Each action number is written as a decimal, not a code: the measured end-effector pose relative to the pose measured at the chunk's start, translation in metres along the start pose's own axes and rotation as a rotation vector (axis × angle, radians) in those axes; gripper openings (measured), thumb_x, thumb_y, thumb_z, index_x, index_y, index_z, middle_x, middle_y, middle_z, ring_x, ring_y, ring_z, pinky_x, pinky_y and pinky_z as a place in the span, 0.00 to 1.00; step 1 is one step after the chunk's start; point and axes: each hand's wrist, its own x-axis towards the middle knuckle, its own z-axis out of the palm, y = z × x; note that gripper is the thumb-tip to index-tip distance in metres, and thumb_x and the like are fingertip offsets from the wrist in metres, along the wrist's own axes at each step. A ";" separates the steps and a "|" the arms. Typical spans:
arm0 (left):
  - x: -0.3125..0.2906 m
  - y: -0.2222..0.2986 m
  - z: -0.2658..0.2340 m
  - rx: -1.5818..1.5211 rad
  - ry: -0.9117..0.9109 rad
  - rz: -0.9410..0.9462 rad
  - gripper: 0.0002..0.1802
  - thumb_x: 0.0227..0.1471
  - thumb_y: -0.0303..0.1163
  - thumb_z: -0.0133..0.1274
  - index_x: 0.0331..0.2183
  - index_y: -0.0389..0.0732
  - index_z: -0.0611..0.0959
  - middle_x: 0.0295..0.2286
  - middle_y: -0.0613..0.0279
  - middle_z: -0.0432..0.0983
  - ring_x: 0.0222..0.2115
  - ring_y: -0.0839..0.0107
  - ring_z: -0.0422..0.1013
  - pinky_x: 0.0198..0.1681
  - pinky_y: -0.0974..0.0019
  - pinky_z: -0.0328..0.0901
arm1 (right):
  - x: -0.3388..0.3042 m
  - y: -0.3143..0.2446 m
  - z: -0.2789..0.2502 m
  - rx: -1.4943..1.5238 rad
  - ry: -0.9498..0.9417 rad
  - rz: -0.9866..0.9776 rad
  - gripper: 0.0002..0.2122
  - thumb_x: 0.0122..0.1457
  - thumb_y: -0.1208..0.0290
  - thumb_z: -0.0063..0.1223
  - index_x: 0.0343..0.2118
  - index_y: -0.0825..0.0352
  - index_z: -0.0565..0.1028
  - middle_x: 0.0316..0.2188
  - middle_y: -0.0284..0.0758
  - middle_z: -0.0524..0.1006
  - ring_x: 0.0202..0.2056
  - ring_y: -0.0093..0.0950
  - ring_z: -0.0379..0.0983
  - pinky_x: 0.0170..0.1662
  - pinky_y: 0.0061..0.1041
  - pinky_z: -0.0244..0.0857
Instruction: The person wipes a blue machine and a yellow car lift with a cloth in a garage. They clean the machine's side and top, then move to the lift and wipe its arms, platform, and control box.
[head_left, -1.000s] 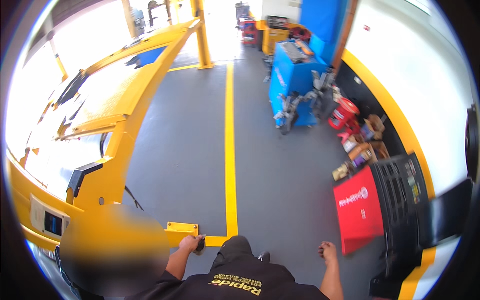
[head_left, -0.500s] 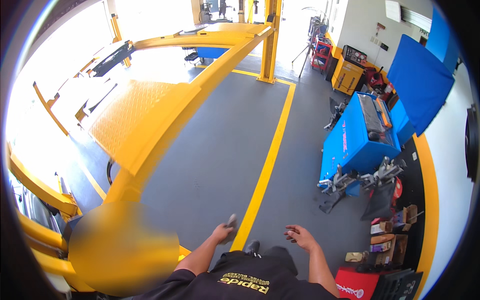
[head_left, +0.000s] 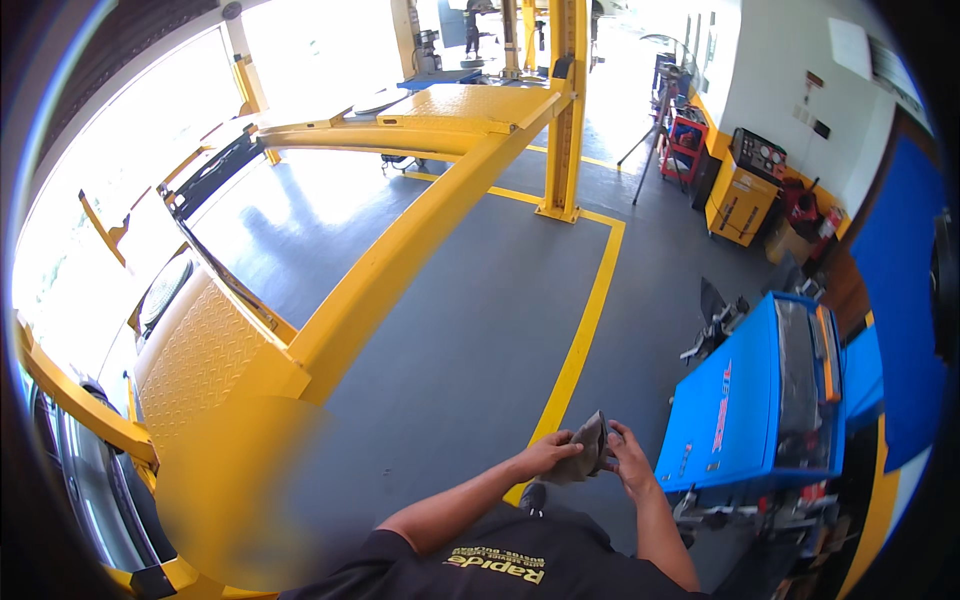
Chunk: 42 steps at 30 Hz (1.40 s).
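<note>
A crumpled grey-brown cloth (head_left: 585,458) is held up in front of my body, above the yellow floor line. My left hand (head_left: 545,456) grips its left side, fingers closed on the fabric. From the other side my right hand (head_left: 627,462) has its bent fingers at the cloth's right edge and holds it there. The cloth stands in a folded, peaked shape, and its folds hide some of my fingertips.
A yellow vehicle lift (head_left: 420,225) with a tread-plate ramp (head_left: 205,345) runs along my left. On the right stands a blue wheeled cabinet (head_left: 725,400). Farther off are a yellow machine (head_left: 745,195), a red cart (head_left: 684,145) and a tripod (head_left: 655,140).
My hands were apart, the left holding a greyish thing and the right free. They have come together on the cloth, and my view has shifted, bringing the blue cabinet lower.
</note>
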 end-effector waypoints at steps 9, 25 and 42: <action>0.135 0.254 -0.185 -0.795 0.485 0.532 0.22 0.68 0.38 0.42 0.55 0.33 0.75 0.48 0.53 0.78 0.48 0.64 0.76 0.55 0.59 0.70 | 0.290 -0.179 -0.037 -0.448 -0.357 0.141 0.21 0.70 0.59 0.51 0.61 0.65 0.69 0.50 0.36 0.77 0.51 0.31 0.75 0.54 0.33 0.68; 0.503 0.550 -0.684 -0.083 1.320 0.183 0.21 0.65 0.44 0.44 0.49 0.40 0.79 0.40 0.56 0.79 0.35 0.64 0.76 0.40 0.54 0.72 | 0.759 -0.374 -0.144 -0.325 -0.130 0.211 0.14 0.70 0.64 0.48 0.53 0.62 0.73 0.42 0.35 0.79 0.41 0.30 0.77 0.44 0.33 0.71; 0.490 0.593 -0.941 -0.683 1.279 0.700 0.42 0.65 0.68 0.34 0.59 0.41 0.75 0.48 0.55 0.79 0.43 0.63 0.79 0.47 0.58 0.73 | 1.033 -0.484 -0.089 -0.494 -0.077 0.528 0.16 0.71 0.63 0.44 0.56 0.66 0.69 0.43 0.38 0.76 0.40 0.33 0.75 0.43 0.34 0.70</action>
